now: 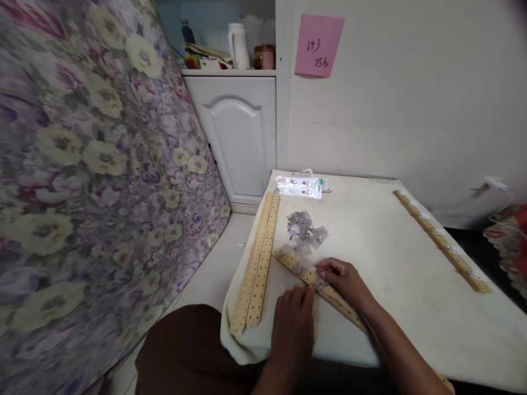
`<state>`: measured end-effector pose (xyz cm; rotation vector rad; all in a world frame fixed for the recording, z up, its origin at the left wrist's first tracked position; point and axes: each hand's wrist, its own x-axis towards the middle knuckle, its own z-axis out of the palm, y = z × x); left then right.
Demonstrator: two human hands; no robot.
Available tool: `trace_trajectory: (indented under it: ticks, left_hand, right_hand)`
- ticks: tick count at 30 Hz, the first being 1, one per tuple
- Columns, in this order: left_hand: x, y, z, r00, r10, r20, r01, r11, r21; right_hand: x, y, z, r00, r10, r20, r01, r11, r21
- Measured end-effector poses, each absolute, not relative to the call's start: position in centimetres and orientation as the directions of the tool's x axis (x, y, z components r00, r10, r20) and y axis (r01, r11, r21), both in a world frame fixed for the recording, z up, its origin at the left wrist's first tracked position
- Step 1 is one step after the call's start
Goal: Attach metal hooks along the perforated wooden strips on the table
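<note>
A pale yellow strip with rows of holes (337, 305) lies slantwise near the front of the white-covered table. Small clear square patches with shiny metal parts (299, 269) sit along its near-left half. With curled fingers and thumb, my left hand (293, 315) grips the strip's lower edge. My right hand (341, 278) pinches at a clear patch with a metal part (320, 285) on the strip; the fingers partly hide it. Just beyond lies a loose pile of similar clear patches (302, 226).
Two more perforated strips (258, 263) lie side by side at the table's left edge. Another strip carrying several clear patches (440, 238) is on the right. A clear blister pack (297, 187) lies at the back. A floral curtain (102, 164) hangs at left, near a white cabinet (239, 131).
</note>
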<state>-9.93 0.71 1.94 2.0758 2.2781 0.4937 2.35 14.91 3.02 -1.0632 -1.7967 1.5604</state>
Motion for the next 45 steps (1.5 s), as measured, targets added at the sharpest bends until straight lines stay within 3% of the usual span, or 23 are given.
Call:
trace_trajectory:
  ticks: [27,36,45]
  left_hand:
    - [-9.86,0.70,2.01,-0.099,0.968,0.230,0.980,0.056,0.189]
    - [-9.79,0.99,1.86,-0.092,0.969,0.228,0.986,0.058,0.153]
    - [-9.81,0.98,1.85,-0.091,0.969,0.231,0.988,0.058,0.144]
  right_hand:
    - [2.44,15.03,2.59,-0.557,0.825,-0.101,0.222,0.031,-0.975]
    - [2.66,14.58,2.92,-0.569,0.821,-0.044,0.264,0.132,-0.956]
    - [2.43,14.65,2.13,-0.551,0.828,-0.103,0.274,0.063,-0.960]
